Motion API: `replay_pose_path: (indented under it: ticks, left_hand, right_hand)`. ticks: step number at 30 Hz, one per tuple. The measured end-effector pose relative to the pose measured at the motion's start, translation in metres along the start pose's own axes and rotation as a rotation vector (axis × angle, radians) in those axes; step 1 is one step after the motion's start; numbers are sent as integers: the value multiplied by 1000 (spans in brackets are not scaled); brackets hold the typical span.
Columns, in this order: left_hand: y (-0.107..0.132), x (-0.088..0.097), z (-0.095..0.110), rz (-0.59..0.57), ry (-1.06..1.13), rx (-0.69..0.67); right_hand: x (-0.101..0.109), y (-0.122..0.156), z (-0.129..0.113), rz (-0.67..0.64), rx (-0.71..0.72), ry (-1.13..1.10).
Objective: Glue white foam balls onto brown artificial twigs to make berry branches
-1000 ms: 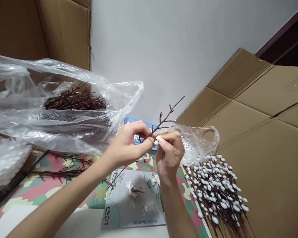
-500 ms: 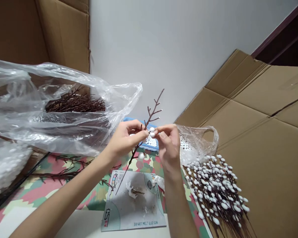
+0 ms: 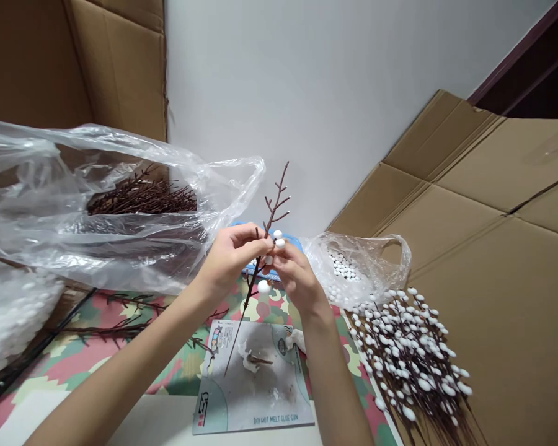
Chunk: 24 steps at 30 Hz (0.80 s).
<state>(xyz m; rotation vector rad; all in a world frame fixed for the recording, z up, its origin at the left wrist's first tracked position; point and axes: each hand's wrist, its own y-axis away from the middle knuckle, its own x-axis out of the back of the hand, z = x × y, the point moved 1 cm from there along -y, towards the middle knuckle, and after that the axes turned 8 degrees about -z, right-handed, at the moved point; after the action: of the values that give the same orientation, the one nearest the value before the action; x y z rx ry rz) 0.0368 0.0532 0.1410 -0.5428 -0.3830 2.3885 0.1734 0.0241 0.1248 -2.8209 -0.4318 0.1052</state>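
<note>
The left grip [image 3: 227, 255] pinches a knobbly twig [image 3: 271, 215] bearing smooth white balls [image 3: 263, 287].

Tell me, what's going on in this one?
A person's left hand holds a leaning brown twig, while the right hand is close beside it, at a few white balls. Higher up, the twig carries none. A printed board lies below. To the right lies a white-dotted bunch; more twigs sit in a clear bag.
</note>
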Motion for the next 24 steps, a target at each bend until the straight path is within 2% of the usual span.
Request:
replay_pose_path:
  ticks: [4, 9, 16, 24]
  left_hand:
    - [0, 1, -4, 7, 1, -10]
    - [-4, 5, -10, 64, -142, 16]
    - [-5, 3, -8, 29, -311, 20]
    - [1, -6, -4, 57, -372, 37]
  right_hand:
    - [-3, -3, -2, 56, 21, -18]
    - [-6, -4, -1, 200, 32, -95]
    - [-3, -1, -1, 347, 89, -144]
    - [-6, -2, -3, 380, 147, -162]
